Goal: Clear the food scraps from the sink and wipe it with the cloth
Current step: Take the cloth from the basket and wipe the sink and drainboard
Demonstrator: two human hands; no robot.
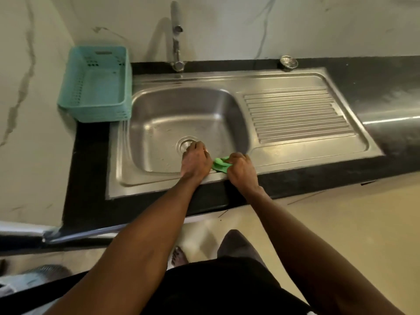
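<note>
A stainless steel sink is set in a black counter, with its round drain near the front of the basin. My left hand reaches into the basin with its fingertips bunched beside the drain; whether they pinch a scrap is hidden. My right hand is closed on a green cloth at the sink's front rim, just right of my left hand. A few faint specks lie on the basin floor.
A teal plastic basket stands on the counter left of the sink. The tap rises behind the basin. A ribbed drainboard lies to the right, with a small metal strainer cup behind it. The black counter extends right.
</note>
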